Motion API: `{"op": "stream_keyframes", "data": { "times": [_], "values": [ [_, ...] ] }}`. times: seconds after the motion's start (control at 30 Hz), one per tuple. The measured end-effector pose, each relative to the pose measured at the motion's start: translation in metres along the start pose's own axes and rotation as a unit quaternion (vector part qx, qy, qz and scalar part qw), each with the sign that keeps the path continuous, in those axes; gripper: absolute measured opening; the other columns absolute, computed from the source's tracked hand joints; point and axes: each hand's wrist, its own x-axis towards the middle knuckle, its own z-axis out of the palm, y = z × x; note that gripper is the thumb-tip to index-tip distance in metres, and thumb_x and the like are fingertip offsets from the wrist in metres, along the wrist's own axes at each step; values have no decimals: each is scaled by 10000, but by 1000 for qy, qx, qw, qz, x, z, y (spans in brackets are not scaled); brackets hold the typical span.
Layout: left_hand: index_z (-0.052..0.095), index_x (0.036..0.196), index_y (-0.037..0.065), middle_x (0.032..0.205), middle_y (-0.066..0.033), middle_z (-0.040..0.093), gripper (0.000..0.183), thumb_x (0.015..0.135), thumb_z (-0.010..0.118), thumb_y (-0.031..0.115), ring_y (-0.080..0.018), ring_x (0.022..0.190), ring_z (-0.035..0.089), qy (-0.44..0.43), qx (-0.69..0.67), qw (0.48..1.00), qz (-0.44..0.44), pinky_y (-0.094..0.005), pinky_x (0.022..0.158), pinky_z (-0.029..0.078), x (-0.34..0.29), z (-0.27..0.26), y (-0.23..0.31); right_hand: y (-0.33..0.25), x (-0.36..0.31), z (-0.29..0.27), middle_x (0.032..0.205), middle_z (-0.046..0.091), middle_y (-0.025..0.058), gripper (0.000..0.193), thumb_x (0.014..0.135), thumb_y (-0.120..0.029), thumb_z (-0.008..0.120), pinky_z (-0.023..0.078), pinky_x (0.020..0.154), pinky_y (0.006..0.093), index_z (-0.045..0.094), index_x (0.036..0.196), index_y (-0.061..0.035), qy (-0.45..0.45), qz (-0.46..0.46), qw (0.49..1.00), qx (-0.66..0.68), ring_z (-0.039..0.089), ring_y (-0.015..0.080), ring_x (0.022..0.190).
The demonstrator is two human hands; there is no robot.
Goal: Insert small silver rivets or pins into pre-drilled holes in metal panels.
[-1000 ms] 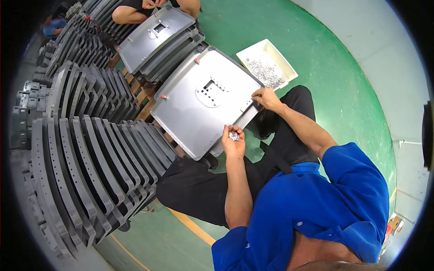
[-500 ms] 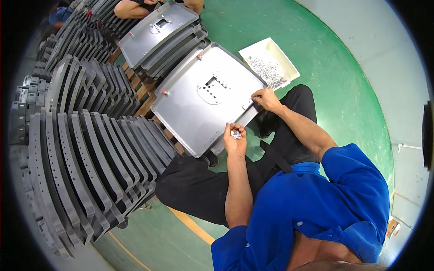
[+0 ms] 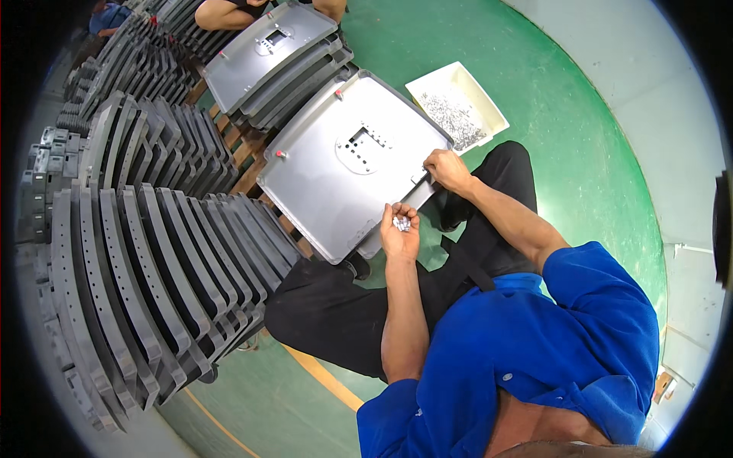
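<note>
My left hand (image 3: 400, 238) is palm up near the front edge of the grey metal panel (image 3: 321, 183), its fingers curled round several small silver metal pieces (image 3: 401, 224). Too small to name, these pieces lie loose in the palm. At the panel's right edge, my right hand (image 3: 449, 171) is closed, thumb and fingers pinched together close to a small cutout. Whatever they hold, if anything, is hidden. The panel lies flat, with a dark rectangular opening and several holes in its middle. Two small red pieces (image 3: 282, 155) stand along its far left side.
A cream bin (image 3: 496, 122) of small silver pieces stands on the green floor beyond my right hand. Racks of curved grey metal panels (image 3: 153, 282) line the left. Farther off, a second panel stack (image 3: 267, 65) sits before another person, whose bare legs (image 3: 221, 15) show.
My right hand's fingers have curled in more at the panel edge. My left hand has tilted slightly, so the silver pieces show more. The whole view has shifted a little.
</note>
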Motion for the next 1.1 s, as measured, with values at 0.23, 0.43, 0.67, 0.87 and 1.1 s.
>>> {"op": "stream_keyframes", "data": {
  "times": [0.23,0.43,0.67,0.87,1.1],
  "values": [
    [507,1199,-49,1223,-200,563,399,1013,394,285,-317,1121,573,-48,-19,999,4,-395,891,515,-8,15,5,-33,-19,-33,972,655,130,219,815,-158,640,528,732,407,703,1009,-79,57,-5,994,94,651,315,818],
    [400,1331,-54,1401,-205,441,436,1028,302,245,-313,1308,430,-100,-29,994,26,-438,1063,416,-2,11,3,-98,-53,-78,962,616,128,243,806,-134,667,519,713,383,691,1040,-71,-47,-166,974,147,628,293,826],
    [415,1341,-25,1426,-177,424,413,1029,281,209,-290,1348,384,-107,-30,992,64,-426,1112,362,-7,19,2,-119,-70,-76,953,571,121,238,819,-226,669,522,706,407,691,1022,-103,-80,-160,980,82,627,313,759],
    [449,1294,-30,1411,-185,434,376,1026,309,193,-295,1346,386,-128,-102,984,69,-433,1088,388,-5,16,1,-119,-74,-64,887,603,119,193,820,-179,670,521,709,389,670,963,-49,-59,-156,976,141,635,309,777],
    [492,806,62,770,-66,530,320,1006,421,300,-210,721,527,-10,-127,991,35,-302,636,512,6,-1,-2,-93,-42,-94,815,669,157,118,806,-74,630,520,673,356,663,894,-2,-6,22,976,219,657,294,704]
  ]
}}
